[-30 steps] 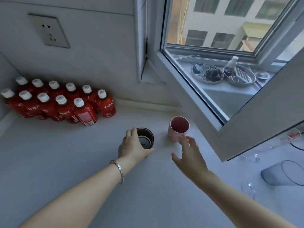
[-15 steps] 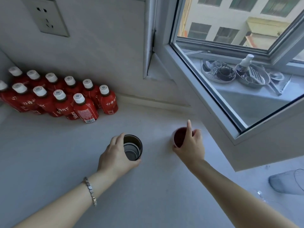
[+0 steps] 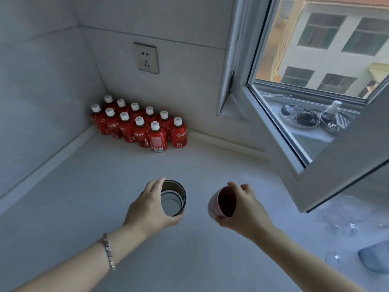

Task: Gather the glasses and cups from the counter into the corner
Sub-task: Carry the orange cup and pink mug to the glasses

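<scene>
Over in the far-left corner, the red bottles (image 3: pixel 140 125) are standing packed in two tight rows against the walls, so the corner itself is already taken and anything gathered there is going to have to sit in front of them. Nearer than the bottles, the left hand (image 3: pixel 150 209) is wrapping around the side of the dark cup (image 3: pixel 173 198), thumb underneath and fingers over the far rim, keeping it upright with its mouth facing up. It seems to be clear of the counter (image 3: pixel 63 207), though I cannot be sure of that from here. To the right of the dark cup, the right hand (image 3: pixel 245 209) is gripping the pink cup (image 3: pixel 221 204) from its outer side, and that cup is tilting so its open mouth is facing back toward the person, which reads as a cup in mid-carry and not one standing. Both cups are well short of the bottles. Farthest from the bottles, at the lower right, clear stemmed glasses (image 3: pixel 345 216) and a bluish vessel (image 3: pixel 375 260) are waiting on the counter beneath the open window sash (image 3: pixel 341 165).
</scene>
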`<action>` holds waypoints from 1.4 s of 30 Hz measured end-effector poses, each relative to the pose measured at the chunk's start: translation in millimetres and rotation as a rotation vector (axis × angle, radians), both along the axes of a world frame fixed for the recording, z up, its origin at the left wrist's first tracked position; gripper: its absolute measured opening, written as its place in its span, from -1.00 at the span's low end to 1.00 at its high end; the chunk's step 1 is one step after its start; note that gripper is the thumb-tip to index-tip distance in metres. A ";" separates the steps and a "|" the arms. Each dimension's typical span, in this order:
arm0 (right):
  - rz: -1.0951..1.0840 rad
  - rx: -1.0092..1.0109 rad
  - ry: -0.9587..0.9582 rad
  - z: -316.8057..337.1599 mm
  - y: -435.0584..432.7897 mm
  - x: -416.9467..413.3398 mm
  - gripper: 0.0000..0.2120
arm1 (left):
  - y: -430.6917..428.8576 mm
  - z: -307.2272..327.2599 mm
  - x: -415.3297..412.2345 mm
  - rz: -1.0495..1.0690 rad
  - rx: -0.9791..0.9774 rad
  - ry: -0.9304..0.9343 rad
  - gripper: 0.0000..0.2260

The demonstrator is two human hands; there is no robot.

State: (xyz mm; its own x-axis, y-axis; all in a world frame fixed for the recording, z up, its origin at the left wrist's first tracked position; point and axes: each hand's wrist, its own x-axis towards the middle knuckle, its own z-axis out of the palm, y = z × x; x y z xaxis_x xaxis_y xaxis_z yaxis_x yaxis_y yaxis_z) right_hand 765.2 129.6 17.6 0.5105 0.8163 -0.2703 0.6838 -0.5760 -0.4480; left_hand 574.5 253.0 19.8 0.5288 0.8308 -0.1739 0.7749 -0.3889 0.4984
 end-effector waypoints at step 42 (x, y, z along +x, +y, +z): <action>1.188 -0.021 -0.051 24.0 -278.8 -736.2 -0.16 | -554.7 6.8 -746.2 1.146 0.021 -0.018 -0.21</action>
State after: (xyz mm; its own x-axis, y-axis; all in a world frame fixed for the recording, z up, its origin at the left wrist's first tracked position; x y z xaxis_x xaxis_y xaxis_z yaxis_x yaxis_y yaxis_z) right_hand 28.9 -149.3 41.6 -0.5526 0.7810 -0.2910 0.8112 0.4240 -0.4027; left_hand -171.7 -301.7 26.6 -0.5383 0.8286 -0.1541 0.6721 0.5324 0.5146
